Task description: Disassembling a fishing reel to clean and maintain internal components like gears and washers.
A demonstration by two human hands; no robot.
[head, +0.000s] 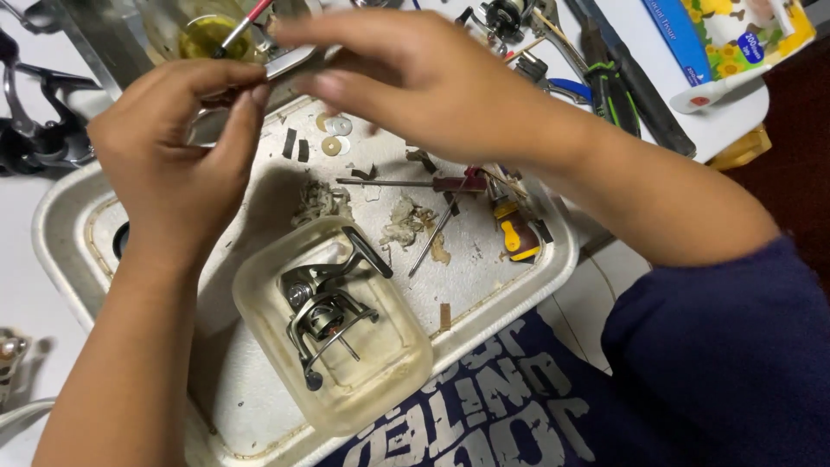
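Overhead, white tray on pale tabletop, cluttered, perhaps metal.

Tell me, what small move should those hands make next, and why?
Probably lower the small metal part pinched between the left hand and right hand toward the white tray: it hangs over scattered washers, so a slip could lose it.
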